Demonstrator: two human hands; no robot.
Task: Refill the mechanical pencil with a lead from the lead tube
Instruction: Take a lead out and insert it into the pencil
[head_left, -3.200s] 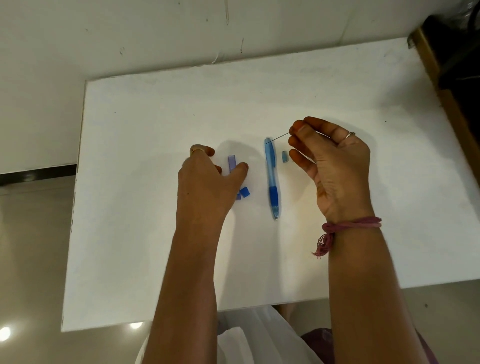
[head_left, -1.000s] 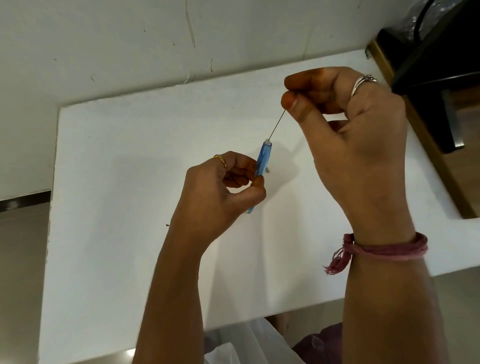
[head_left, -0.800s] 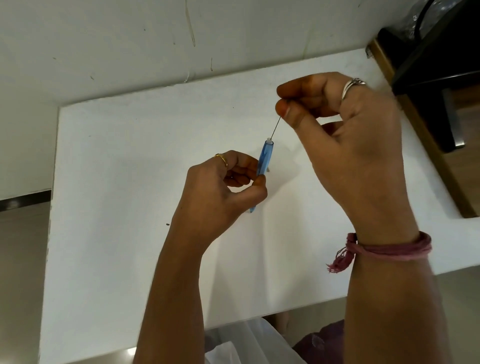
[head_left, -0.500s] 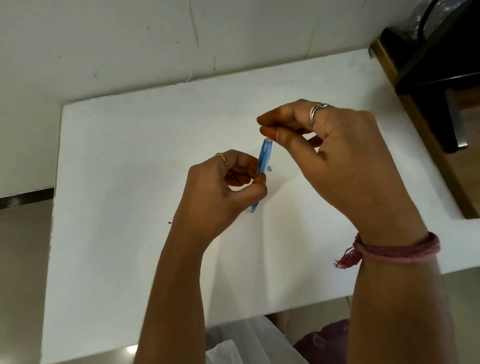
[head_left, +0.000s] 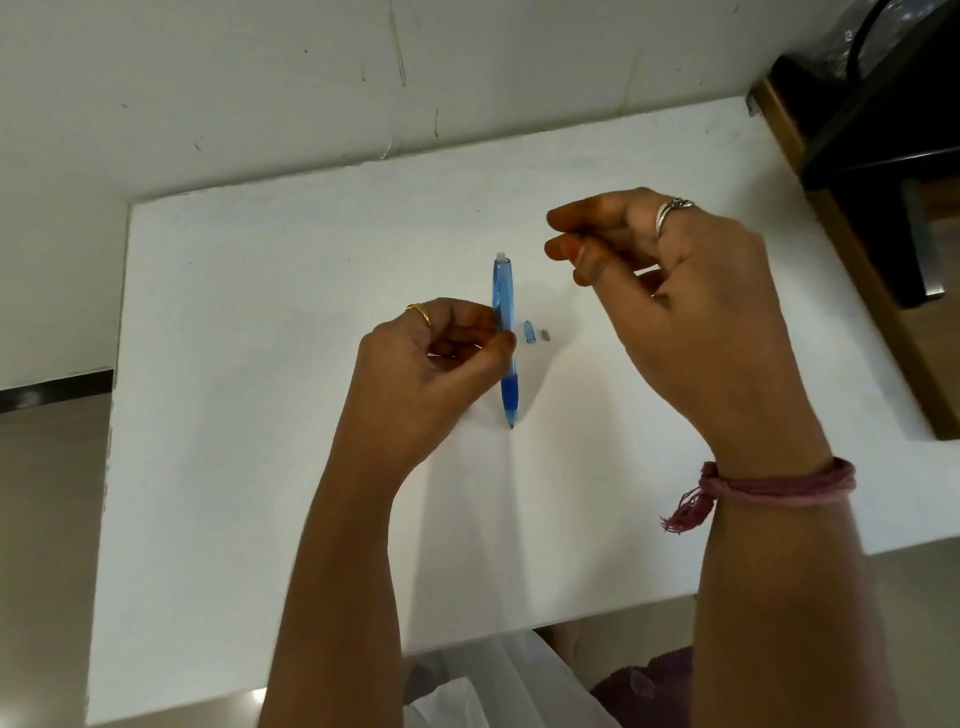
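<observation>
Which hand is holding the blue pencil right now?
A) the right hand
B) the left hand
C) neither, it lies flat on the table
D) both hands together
B: the left hand grips the mechanical pencil by its barrel, while the right hand is raised beside it, not touching it.

White table against a scuffed pale wall. Dark appliance on a wooden surface at far right. White cloth below the table's near edge.
</observation>
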